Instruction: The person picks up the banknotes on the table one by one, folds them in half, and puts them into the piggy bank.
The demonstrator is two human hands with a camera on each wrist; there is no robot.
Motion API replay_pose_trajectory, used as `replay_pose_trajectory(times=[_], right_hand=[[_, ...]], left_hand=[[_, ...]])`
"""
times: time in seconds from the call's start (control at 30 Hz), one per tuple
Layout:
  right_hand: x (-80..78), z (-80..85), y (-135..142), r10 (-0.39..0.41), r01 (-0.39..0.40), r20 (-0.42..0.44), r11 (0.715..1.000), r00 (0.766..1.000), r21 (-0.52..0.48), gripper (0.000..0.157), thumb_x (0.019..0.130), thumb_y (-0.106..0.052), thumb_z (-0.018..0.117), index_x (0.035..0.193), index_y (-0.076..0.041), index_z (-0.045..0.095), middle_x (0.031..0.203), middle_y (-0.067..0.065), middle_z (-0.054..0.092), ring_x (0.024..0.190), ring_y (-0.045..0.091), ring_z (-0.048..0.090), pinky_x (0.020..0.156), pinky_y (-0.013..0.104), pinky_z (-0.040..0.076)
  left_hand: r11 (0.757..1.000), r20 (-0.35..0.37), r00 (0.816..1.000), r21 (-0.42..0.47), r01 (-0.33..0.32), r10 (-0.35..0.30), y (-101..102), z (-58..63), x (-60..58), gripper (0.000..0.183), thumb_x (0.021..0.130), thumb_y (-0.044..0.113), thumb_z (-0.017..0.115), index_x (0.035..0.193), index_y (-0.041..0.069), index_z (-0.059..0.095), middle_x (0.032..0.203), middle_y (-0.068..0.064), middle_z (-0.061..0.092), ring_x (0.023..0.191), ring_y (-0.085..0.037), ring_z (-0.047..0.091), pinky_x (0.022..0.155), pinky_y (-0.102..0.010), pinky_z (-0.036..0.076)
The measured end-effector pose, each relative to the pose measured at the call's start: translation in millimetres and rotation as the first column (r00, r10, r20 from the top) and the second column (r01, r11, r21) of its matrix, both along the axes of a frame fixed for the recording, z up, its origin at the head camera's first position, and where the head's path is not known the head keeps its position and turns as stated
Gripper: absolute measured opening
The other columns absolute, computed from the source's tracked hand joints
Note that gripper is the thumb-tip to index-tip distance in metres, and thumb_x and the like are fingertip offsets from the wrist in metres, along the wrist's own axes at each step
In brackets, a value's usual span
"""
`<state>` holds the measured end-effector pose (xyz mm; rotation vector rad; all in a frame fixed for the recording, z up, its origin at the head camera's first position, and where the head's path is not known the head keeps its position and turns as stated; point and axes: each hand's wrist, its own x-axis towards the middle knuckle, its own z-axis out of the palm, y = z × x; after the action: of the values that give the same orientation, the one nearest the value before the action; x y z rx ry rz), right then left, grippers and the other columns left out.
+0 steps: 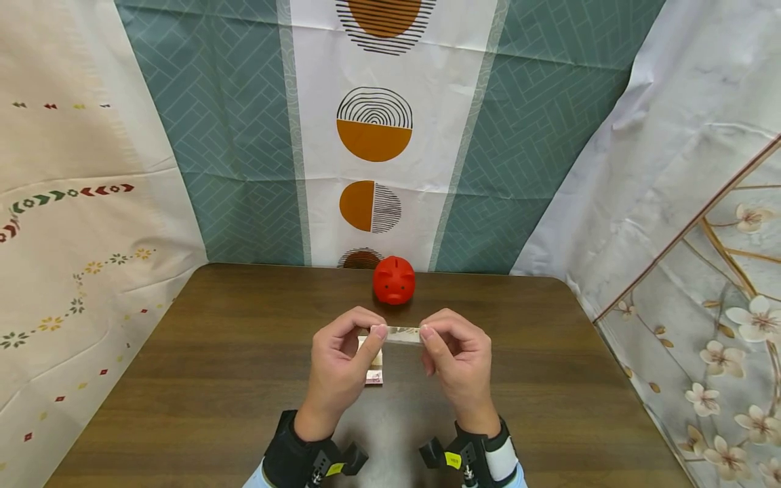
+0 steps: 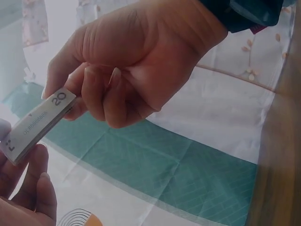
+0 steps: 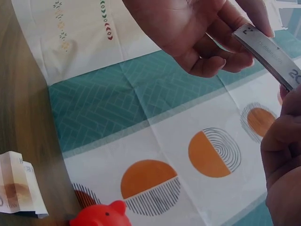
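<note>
Between my two hands stretches a banknote (image 1: pixel 403 335) folded into a narrow strip, held above the table in front of the piggy bank. My left hand (image 1: pixel 343 369) pinches one end with thumb and fingers, while my right hand (image 1: pixel 460 359) pinches the other. A printed 20 shows on the strip (image 2: pixel 40 125) in the left wrist view, and the folded layers show along its edge. Below my left hand, partly hidden by it, another creased banknote (image 1: pixel 374 377) lies on the table; in the right wrist view this note (image 3: pixel 19 186) looks brownish and folded.
A red piggy bank (image 1: pixel 393 281) with a slot on top stands near the back edge of the brown wooden table (image 1: pixel 518 379). Patterned cloths (image 1: pixel 244 135) hang behind the table and along both sides.
</note>
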<state>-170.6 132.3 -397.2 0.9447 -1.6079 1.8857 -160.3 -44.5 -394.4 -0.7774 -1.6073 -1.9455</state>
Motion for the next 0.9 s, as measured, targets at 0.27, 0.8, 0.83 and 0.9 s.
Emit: replay_pose_trajectory(times=[0.27, 0.8, 0.83, 0.9], right_hand=[[0.2, 1.1, -4.2, -0.094, 0.094, 0.026, 0.996, 0.995, -0.007, 0.012, 0.092, 0.014, 0.061, 0.097, 0.005, 0.067, 0.089, 0.007, 0.060, 0.055, 0.013, 0.047, 0.041, 0.025, 0.041], [0.3, -4.7, -8.0, -0.090, 0.092, -0.040, 0.995, 0.995, 0.046, 0.023, 0.096, -0.003, 0.067, 0.117, 0.006, 0.070, 0.094, 0.007, 0.072, 0.061, 0.013, 0.058, 0.047, 0.025, 0.050], [0.6, -3.7, -7.6, -0.078, 0.080, -0.040, 0.995, 0.996, 0.055, 0.024, 0.095, -0.002, 0.067, 0.118, 0.006, 0.070, 0.095, 0.007, 0.072, 0.062, 0.013, 0.058, 0.047, 0.025, 0.051], [1.5, -1.7, -6.3, -0.082, 0.084, -0.027, 0.993, 0.996, 0.083, 0.025, 0.092, 0.004, 0.067, 0.117, 0.005, 0.071, 0.089, 0.010, 0.070, 0.059, 0.014, 0.058, 0.048, 0.025, 0.052]], left_hand=[[0.998, -0.006, 0.999, 0.052, 0.041, -0.041, 3.1, -1.1, 1.1, 0.011, 0.091, -0.015, 0.063, 0.093, -0.006, 0.068, 0.089, -0.012, 0.070, 0.089, -0.017, 0.067, 0.083, -0.024, 0.058], [0.977, -0.415, 0.900, -0.098, -0.188, 0.132, 19.3, -4.1, -2.0, 0.021, 0.087, -0.002, 0.076, 0.108, -0.004, 0.073, 0.115, -0.024, 0.069, 0.110, -0.031, 0.068, 0.101, -0.032, 0.056], [0.977, -0.422, 0.897, -0.096, -0.192, 0.135, 18.7, -4.1, -2.6, 0.020, 0.087, -0.003, 0.074, 0.107, -0.004, 0.073, 0.115, -0.024, 0.069, 0.110, -0.031, 0.068, 0.101, -0.032, 0.055], [0.978, -0.413, 0.900, -0.084, -0.190, 0.140, 16.8, -4.0, -3.1, 0.021, 0.086, -0.008, 0.071, 0.106, -0.005, 0.073, 0.113, -0.024, 0.069, 0.108, -0.031, 0.069, 0.101, -0.032, 0.056]])
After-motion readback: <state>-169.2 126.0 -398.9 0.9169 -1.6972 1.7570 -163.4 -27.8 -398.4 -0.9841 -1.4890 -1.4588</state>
